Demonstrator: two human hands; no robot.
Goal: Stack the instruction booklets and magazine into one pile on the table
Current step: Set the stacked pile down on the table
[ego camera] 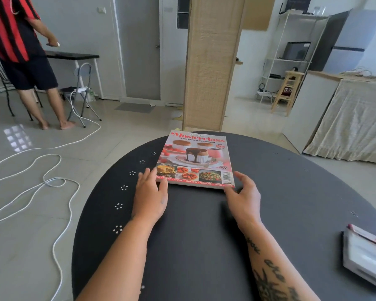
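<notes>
A cookbook magazine (195, 158) with a red title and dessert photos lies flat on the far half of the round black table (204, 235). My left hand (151, 193) rests at its near left corner, fingertips on the cover's edge. At the near right corner, my right hand (244, 195) has its fingers spread and touches the magazine's lower edge. Neither hand has the magazine lifted. A white and pink booklet pile (366, 255) lies at the table's right edge, apart from both hands.
A person in a red and black striped shirt (20, 51) stands at the back left beside a folding chair. White cable (52, 181) loops over the tiled floor on the left. Beyond the table stands a woven screen (211, 61); a cloth-covered counter (352, 122) is at the right.
</notes>
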